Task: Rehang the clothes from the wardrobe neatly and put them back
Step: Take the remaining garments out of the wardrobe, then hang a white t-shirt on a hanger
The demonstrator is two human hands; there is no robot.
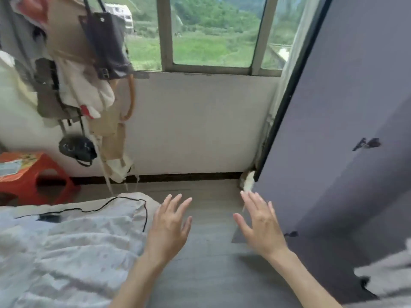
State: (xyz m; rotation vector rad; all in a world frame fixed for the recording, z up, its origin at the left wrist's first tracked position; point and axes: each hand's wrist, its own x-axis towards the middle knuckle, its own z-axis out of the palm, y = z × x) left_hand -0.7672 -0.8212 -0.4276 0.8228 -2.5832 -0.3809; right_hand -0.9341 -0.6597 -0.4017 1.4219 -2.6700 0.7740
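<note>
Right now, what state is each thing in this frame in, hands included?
left hand: open, fingers spread, holding nothing.
right hand: open, fingers spread, holding nothing.
wardrobe door: swung open.
black bag: hanging by its straps.
black cable: lying loose on the bedding.
red stool: upright on the floor.

Two hands are seen, a left hand (170,221) and a right hand (260,223), both with fingers spread and nothing held. One red plastic stool (33,176) is counted, one bed (66,252), one black cable (106,204), one dark shoulder bag (106,45) and one grey wardrobe door (344,130). Three window panes (213,32) are visible.
</note>
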